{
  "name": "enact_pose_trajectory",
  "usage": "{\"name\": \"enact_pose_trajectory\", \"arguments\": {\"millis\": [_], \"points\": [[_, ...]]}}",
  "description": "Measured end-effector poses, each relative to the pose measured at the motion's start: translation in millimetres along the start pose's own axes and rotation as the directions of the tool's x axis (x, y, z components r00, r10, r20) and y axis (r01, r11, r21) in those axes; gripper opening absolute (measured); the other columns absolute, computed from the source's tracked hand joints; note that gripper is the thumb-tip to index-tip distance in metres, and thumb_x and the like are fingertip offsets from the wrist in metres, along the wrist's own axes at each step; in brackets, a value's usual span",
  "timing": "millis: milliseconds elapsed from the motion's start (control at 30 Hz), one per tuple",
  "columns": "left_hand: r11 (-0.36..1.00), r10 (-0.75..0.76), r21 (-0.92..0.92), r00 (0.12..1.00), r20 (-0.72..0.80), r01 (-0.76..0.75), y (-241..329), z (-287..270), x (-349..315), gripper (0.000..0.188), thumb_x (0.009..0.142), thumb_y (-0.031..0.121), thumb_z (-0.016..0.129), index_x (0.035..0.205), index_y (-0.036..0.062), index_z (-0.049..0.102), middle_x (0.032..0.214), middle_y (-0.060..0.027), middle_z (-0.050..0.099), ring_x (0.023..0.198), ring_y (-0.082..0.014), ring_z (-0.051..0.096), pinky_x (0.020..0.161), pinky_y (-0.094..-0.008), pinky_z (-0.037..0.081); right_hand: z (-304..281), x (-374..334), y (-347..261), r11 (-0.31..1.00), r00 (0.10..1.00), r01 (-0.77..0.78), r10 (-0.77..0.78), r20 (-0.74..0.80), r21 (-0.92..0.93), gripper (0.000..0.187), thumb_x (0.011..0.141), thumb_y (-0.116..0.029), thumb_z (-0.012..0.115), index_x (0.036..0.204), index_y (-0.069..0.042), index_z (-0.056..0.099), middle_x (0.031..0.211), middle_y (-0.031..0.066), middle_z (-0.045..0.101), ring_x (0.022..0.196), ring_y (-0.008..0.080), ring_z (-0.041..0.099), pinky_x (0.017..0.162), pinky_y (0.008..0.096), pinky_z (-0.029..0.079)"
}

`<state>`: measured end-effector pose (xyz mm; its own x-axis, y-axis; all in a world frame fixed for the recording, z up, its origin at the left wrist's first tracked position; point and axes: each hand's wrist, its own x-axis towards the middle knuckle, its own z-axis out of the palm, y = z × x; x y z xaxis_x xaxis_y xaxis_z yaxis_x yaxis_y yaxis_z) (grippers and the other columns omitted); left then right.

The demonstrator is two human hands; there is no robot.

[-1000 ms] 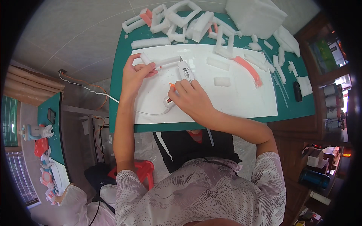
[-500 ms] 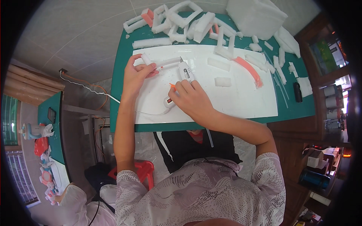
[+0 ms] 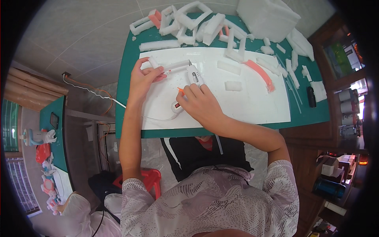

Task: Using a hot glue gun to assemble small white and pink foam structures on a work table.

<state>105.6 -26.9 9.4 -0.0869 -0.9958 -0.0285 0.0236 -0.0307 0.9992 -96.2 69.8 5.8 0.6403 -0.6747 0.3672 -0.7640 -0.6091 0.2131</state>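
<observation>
My right hand is closed around a white hot glue gun with an orange trigger. A white cord runs from the end of its handle. The gun's nozzle is at the right end of a white foam strip; whether they touch is too small to tell. My left hand pinches an upright white foam piece between thumb and fingers, at the strip's left end. Whether the two foam parts are joined is hidden by my fingers. Both hands are above a white board on a green table.
Foam frames, some with pink parts, pile up along the far edge. A large foam block stands at far right. A curved pink strip, glue sticks and a black object lie rightward. A red stool stands below.
</observation>
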Motion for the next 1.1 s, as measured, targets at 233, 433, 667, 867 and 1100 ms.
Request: {"name": "enact_pose_trajectory", "arguments": {"millis": [233, 433, 667, 867, 1100], "points": [[1.0, 0.003, -0.003, 1.0, -0.005, -0.003, 0.3, -1.3, 1.2, 0.054, 0.085, 0.009, 0.071, 0.127, -0.0039, 0.041, 0.09, -0.0183, 0.07, 0.078, -0.0227, 0.071, 0.074, -0.0283, 0.056, -2.4, 1.0, 0.7, 1.0, 1.0, 0.005, -0.005, -0.005, -0.007, 0.031, 0.075, -0.01, 0.063, 0.105, -0.006, 0.058, 0.096, 0.0072, 0.054, 0.091, 0.0194, 0.05, 0.074, 0.0307, 0.038], [1.0, -0.001, -0.01, 1.0, 0.001, 0.001, -0.9, -1.7, 0.7, 0.054, 0.085, 0.008, 0.071, 0.127, -0.0038, 0.041, 0.089, -0.0179, 0.07, 0.079, -0.0226, 0.071, 0.073, -0.0283, 0.056, 0.2, 0.6, 1.1, 1.0, 1.0, 0.002, -0.002, -0.017, 0.005, 0.031, 0.075, -0.01, 0.063, 0.105, -0.006, 0.058, 0.096, 0.007, 0.054, 0.091, 0.0193, 0.05, 0.074, 0.0307, 0.038], [1.0, 0.0, -0.012, 1.0, 0.004, 0.001, -0.9, -1.5, -0.1, 0.053, 0.085, 0.008, 0.07, 0.127, -0.0036, 0.041, 0.089, -0.0177, 0.069, 0.079, -0.0226, 0.071, 0.074, -0.0282, 0.056, -1.5, 1.1, 0.4, 1.0, 1.0, -0.002, 0.002, -0.002, 0.007, 0.031, 0.075, -0.01, 0.063, 0.105, -0.006, 0.058, 0.096, 0.0069, 0.054, 0.091, 0.0192, 0.05, 0.074, 0.0305, 0.038], [1.0, -0.001, -0.02, 1.0, 0.006, 0.001, -1.4, -2.4, 0.4, 0.052, 0.085, 0.008, 0.07, 0.127, -0.0037, 0.041, 0.088, -0.0173, 0.069, 0.078, -0.0225, 0.071, 0.073, -0.0279, 0.056, -0.2, 0.4, 0.1, 1.0, 1.0, 0.002, -0.001, -0.012, 0.009, 0.031, 0.075, -0.011, 0.063, 0.105, -0.006, 0.058, 0.096, 0.0071, 0.054, 0.09, 0.0193, 0.05, 0.074, 0.0305, 0.038], [0.999, -0.012, -0.032, 1.0, 0.013, 0.012, 0.8, -2.6, -0.1, 0.055, 0.084, 0.007, 0.071, 0.128, -0.0051, 0.039, 0.089, -0.0194, 0.069, 0.08, -0.0235, 0.071, 0.073, -0.0281, 0.056, -0.2, 0.7, 0.0, 1.0, 1.0, -0.002, 0.002, -0.004, 0.02, 0.031, 0.075, -0.011, 0.063, 0.106, -0.006, 0.058, 0.097, 0.0072, 0.054, 0.091, 0.0194, 0.05, 0.075, 0.0307, 0.039]]}}
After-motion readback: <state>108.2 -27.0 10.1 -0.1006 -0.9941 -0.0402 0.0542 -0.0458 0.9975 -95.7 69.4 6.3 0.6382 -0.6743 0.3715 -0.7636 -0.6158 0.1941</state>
